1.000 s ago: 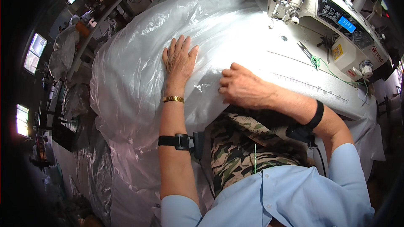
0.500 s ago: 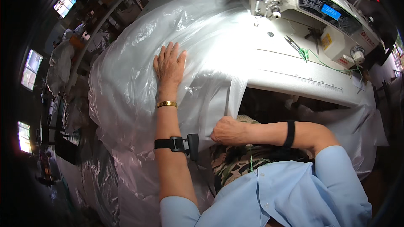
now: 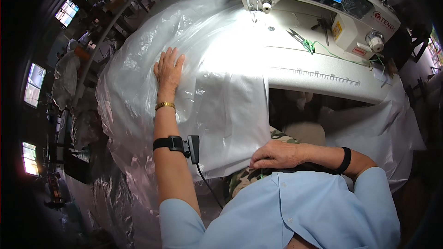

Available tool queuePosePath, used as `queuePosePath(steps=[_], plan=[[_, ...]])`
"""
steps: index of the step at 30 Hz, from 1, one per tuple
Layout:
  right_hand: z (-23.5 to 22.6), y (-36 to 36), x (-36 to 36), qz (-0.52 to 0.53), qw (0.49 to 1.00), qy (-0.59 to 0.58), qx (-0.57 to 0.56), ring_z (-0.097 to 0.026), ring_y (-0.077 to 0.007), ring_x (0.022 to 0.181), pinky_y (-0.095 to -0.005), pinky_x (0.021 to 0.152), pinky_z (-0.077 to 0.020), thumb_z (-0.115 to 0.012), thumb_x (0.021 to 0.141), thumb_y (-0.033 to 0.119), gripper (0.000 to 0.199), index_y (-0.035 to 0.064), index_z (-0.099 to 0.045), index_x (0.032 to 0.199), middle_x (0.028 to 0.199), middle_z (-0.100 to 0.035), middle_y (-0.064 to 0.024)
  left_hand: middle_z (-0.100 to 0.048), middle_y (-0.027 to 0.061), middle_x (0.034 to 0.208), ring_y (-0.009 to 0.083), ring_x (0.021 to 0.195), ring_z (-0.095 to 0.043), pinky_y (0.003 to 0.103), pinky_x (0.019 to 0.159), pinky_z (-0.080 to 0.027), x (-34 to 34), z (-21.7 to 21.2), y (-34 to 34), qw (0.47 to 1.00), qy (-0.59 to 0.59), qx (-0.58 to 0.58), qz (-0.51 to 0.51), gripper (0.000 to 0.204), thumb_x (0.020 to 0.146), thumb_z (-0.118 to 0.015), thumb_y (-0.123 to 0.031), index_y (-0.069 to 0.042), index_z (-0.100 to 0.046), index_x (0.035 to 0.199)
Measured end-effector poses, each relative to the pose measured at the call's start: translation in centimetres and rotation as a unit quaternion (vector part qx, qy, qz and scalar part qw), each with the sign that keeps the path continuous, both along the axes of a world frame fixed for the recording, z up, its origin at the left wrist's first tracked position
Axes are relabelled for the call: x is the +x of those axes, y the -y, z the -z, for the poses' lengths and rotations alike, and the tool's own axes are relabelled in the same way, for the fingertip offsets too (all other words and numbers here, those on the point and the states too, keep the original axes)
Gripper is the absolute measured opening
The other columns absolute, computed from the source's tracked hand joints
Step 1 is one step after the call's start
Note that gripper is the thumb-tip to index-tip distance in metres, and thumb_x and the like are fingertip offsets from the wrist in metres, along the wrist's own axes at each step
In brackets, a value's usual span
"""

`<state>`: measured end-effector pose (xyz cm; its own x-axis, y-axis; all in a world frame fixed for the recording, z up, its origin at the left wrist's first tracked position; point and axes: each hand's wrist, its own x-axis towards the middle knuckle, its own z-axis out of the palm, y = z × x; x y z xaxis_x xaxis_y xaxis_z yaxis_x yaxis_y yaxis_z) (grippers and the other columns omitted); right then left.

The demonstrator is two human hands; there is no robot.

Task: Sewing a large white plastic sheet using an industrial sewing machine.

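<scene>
My left hand (image 3: 169, 71) lies flat on a large translucent white plastic sheet (image 3: 134, 87), its fingers stretched out and slightly apart. The sheet is wrinkled and glossy on the left and smoother near my lap, where a straight edge hangs down. At that lower right corner my right hand (image 3: 277, 154) is closed, with the sheet's edge between thumb and fingers; the fingertips are partly hidden. The far end of the sheet runs up to the needle area of a white sewing machine (image 3: 318, 2), brightly lit by its lamp.
Scissors with green handles (image 3: 302, 41) and green thread lie on the machine bed (image 3: 314, 71), right of the needle. A dark tool (image 3: 323, 30) sits by the machine's column. More plastic sheeting (image 3: 369, 133) hangs at the right. A black strap device (image 3: 184, 145) with a cable is on my left forearm.
My right hand has drawn the sheet's edge toward my body and slightly right, spreading the folded part flatter. The view has shifted right; my left hand stays flat on the plastic.
</scene>
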<state>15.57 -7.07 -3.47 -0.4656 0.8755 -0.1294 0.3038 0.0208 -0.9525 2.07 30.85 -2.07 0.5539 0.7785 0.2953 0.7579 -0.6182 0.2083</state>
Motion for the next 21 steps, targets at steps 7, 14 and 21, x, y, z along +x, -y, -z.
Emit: queuePosePath(steps=[7,14,21], plan=[[0.2,0.7,0.7,0.204,0.978,0.039,0.020,-0.059,-0.0355,0.111,-0.0411,0.096,-0.0472,-0.057,0.095,0.026,0.045,-0.0021,-0.053,0.130,0.119,-0.061,-0.0229,-0.056,0.0177,0.136,0.0291,0.127,-0.052,0.036,0.105,-0.041,-0.2,-4.4,5.6,0.964,0.236,-0.012,0.119,0.037,0.092,-0.063,-0.023,-0.006,-0.064,0.125],[0.9,0.3,0.1,0.220,0.972,0.070,0.056,-0.054,-0.0400,0.115,-0.0444,0.103,-0.0406,-0.055,0.096,0.026,0.047,-0.0032,-0.047,0.131,0.127,-0.055,-0.0251,-0.070,0.0109,0.106,0.0208,0.096,-0.066,0.032,0.084,-0.050,-2.6,-3.9,21.4,0.961,0.235,-0.064,0.130,0.022,0.088,-0.070,-0.014,0.000,-0.068,0.105],[0.8,-3.1,-2.0,0.124,0.962,0.198,0.139,-0.058,-0.0394,0.105,-0.0465,0.091,-0.0470,-0.057,0.094,0.026,0.035,-0.0020,-0.055,0.115,0.112,-0.060,-0.0249,-0.062,0.0122,0.084,0.0320,0.079,-0.060,0.039,0.069,-0.047,-2.4,1.0,23.7,0.982,0.163,-0.032,0.088,0.012,0.080,-0.069,-0.009,-0.003,-0.062,0.087]])
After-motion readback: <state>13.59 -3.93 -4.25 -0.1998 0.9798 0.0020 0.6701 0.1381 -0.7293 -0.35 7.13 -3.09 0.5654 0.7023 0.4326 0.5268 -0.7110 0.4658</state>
